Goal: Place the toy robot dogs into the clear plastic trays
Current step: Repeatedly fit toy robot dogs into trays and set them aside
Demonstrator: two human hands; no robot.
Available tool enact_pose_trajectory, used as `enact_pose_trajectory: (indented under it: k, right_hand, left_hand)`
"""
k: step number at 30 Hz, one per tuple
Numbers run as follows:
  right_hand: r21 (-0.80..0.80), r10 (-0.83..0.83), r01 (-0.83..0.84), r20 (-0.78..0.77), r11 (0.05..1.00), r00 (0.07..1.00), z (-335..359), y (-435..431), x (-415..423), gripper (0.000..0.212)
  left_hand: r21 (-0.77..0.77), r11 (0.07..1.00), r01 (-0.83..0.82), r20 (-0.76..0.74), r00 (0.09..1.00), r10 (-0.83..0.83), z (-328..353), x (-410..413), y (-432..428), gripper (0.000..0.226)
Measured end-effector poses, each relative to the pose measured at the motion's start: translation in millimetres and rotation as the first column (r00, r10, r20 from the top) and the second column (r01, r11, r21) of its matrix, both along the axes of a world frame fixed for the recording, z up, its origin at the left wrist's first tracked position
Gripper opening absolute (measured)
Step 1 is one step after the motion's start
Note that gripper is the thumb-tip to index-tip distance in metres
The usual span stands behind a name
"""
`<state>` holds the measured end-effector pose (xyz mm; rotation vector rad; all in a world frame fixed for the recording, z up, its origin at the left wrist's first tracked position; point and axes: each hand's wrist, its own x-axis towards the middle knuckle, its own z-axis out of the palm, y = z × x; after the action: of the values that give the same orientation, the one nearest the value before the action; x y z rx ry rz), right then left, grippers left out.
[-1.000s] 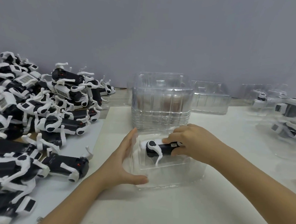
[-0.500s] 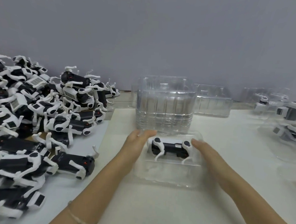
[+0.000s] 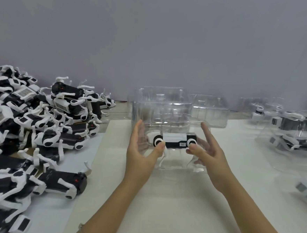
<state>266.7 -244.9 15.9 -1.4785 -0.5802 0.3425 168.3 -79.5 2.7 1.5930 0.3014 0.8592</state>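
Observation:
A black-and-white toy robot dog (image 3: 174, 142) lies inside a clear plastic tray (image 3: 175, 163), its white legs pointing down. The tray is raised off the table and tipped toward me. My left hand (image 3: 141, 152) grips the tray's left side, thumb on the front wall and fingers behind. On the right side my right hand (image 3: 210, 153) holds it the same way. A big pile of loose toy robot dogs (image 3: 39, 126) covers the table's left part.
Just behind the held tray stands a stack of empty clear trays (image 3: 160, 106), with another empty tray (image 3: 211, 111) to its right. Trays with dogs inside (image 3: 296, 133) sit at the far right. The table top (image 3: 179, 209) is white.
My right hand let go of the dog and moved to the tray's right side. Both hands took hold of the tray, lifted it off the table and tipped it toward me.

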Motion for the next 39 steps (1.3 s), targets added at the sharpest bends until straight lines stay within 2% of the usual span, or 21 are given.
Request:
enact_pose_trajectory:
  k: [5, 7, 9, 10, 12, 14, 15, 18, 21, 23, 24, 25, 26, 28, 30, 32, 33, 35, 37, 38, 39]
  right_hand:
    - [0.031, -0.026, 0.027, -0.014, 0.999, 1.000, -7, -3, 4, 0.076]
    - [0.068, -0.008, 0.015, -0.099, 0.998, 0.995, -6, -5, 8, 0.079]
    - [0.184, 0.082, -0.034, -0.262, 0.982, 0.962, -7, -8, 11, 0.071]
    - [0.278, 0.150, -0.048, -0.361, 0.959, 0.920, -8, -10, 12, 0.062]
    - [0.491, 0.330, -0.032, -0.535, 0.871, 0.778, -11, -10, 8, 0.044]
    - [0.621, 0.486, -0.014, -0.599, 0.784, 0.637, -14, -5, 1, 0.048]
    - [0.646, 0.535, -0.036, -0.597, 0.762, 0.597, -14, -2, -4, 0.054]
    - [0.644, 0.632, -0.198, -0.564, 0.740, 0.531, -10, 6, -23, 0.058]
    - [0.589, 0.594, -0.187, -0.638, 0.786, 0.490, -16, 14, -36, 0.053]
    - [0.501, 0.517, -0.179, -0.694, 0.846, 0.501, -24, 18, -46, 0.052]
    - [0.549, 0.590, -0.232, -0.681, 0.803, 0.433, -23, 21, -53, 0.057]
    - [0.565, 0.603, -0.226, -0.681, 0.793, 0.414, -23, 22, -58, 0.063]
    - [0.541, 0.566, -0.197, -0.691, 0.818, 0.450, -22, 19, -58, 0.068]
    - [0.477, 0.547, -0.279, -0.640, 0.834, 0.540, -17, 16, -58, 0.073]
    - [0.551, 0.650, -0.353, -0.574, 0.756, 0.498, -25, 23, -56, 0.079]
    - [0.647, 0.727, -0.345, -0.537, 0.680, 0.427, -33, 26, -50, 0.078]
    - [0.654, 0.732, -0.341, -0.533, 0.675, 0.424, -35, 29, -46, 0.070]
    - [0.595, 0.677, -0.339, -0.552, 0.729, 0.487, -32, 26, -36, 0.051]
    - [0.566, 0.625, -0.308, -0.537, 0.765, 0.566, -25, 16, -19, 0.051]
    - [0.561, 0.614, -0.306, -0.514, 0.769, 0.599, -21, 11, -10, 0.056]
    - [0.541, 0.581, -0.287, -0.510, 0.790, 0.635, -17, 6, -3, 0.061]
  left_hand:
    - [0.033, 0.999, -0.017, -0.039, 0.999, 0.018, 6, -2, -6, 0.079]
    - [0.063, 0.998, -0.003, -0.060, 0.998, 0.007, 19, -4, -8, 0.078]
    - [0.068, 0.992, 0.103, -0.037, 0.994, -0.100, 38, -10, -6, 0.073]
    - [0.074, 0.982, 0.176, -0.003, 0.984, -0.176, 49, -14, -1, 0.066]
    - [0.090, 0.959, 0.269, 0.108, 0.955, -0.278, 66, -23, 10, 0.047]
    - [0.049, 0.960, 0.276, 0.237, 0.930, -0.280, 70, -26, 19, 0.034]
    - [0.029, 0.966, 0.255, 0.241, 0.937, -0.255, 68, -26, 20, 0.032]
    - [0.102, 0.967, 0.233, 0.069, 0.968, -0.240, 61, -23, 7, 0.037]
    - [0.172, 0.941, 0.292, -0.068, 0.956, -0.285, 62, -21, -9, 0.049]
    - [0.261, 0.934, 0.246, -0.120, 0.968, -0.222, 66, -20, -17, 0.049]
    - [0.318, 0.925, 0.208, -0.131, 0.976, -0.174, 68, -20, -21, 0.047]
    - [0.368, 0.915, 0.168, -0.134, 0.983, -0.126, 70, -21, -23, 0.045]
    - [0.399, 0.907, 0.137, -0.128, 0.987, -0.093, 69, -22, -23, 0.044]
    - [0.424, 0.900, 0.100, -0.116, 0.992, -0.056, 67, -23, -21, 0.041]
    - [0.440, 0.896, 0.065, -0.119, 0.993, -0.014, 65, -23, -22, 0.035]
    - [0.427, 0.903, 0.042, -0.110, 0.994, 0.006, 62, -20, -24, 0.032]
    - [0.406, 0.912, 0.064, -0.109, 0.994, -0.021, 62, -19, -23, 0.033]
    - [0.273, 0.931, 0.243, -0.184, 0.963, -0.197, 63, -20, -12, 0.045]
    - [0.141, 0.874, 0.464, -0.289, 0.864, -0.412, 67, -25, 6, 0.064]
    - [0.103, 0.854, 0.509, -0.314, 0.832, -0.458, 68, -28, 14, 0.064]
    - [0.089, 0.869, 0.486, -0.304, 0.844, -0.441, 70, -30, 22, 0.061]
